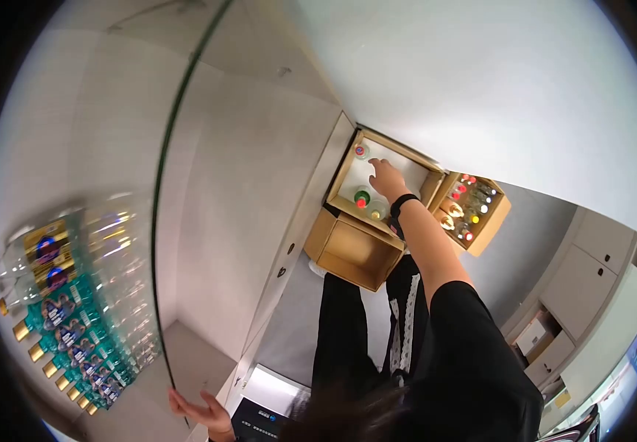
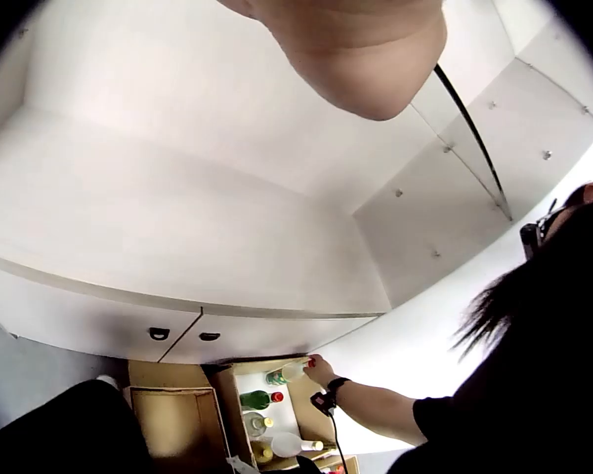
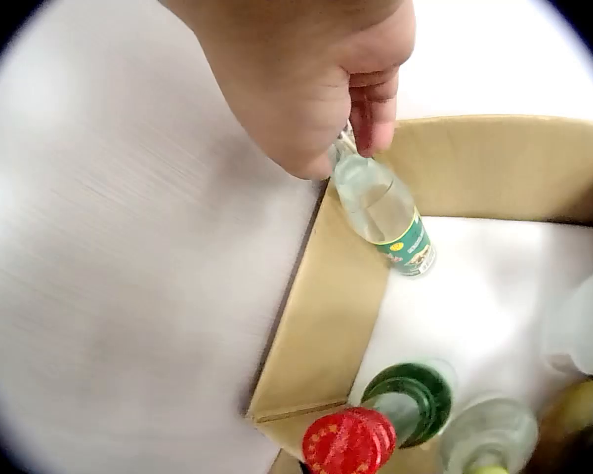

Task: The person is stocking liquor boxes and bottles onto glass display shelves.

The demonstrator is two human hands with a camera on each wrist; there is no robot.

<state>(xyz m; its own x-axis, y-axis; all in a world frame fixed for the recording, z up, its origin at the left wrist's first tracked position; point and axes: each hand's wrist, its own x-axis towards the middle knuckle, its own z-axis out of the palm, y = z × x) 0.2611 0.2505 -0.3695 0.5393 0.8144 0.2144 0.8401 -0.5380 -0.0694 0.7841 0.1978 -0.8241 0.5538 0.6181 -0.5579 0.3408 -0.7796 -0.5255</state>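
Note:
In the head view, my right hand (image 1: 387,179) reaches into an open cardboard box (image 1: 343,177). Its fingertips are beside a clear bottle (image 1: 362,151), whose cap shows uncovered. The right wrist view shows this bottle (image 3: 387,212) with a green label, the thumb and fingers spread around its top. A green bottle with a red cap (image 3: 351,441) stands nearer in that box. At the lower left of the head view, my left hand (image 1: 212,416) touches the edge of a glass pane (image 1: 158,258), thumb and fingers spread. The left wrist view shows only part of the left hand (image 2: 371,59).
Several green-labelled bottles (image 1: 75,331) with gold caps line the left side beyond the glass edge. An opened cardboard box (image 1: 359,250) sits beside the first one. Another box (image 1: 491,228) holds several bottles. A white cabinet (image 1: 259,140) borders the boxes.

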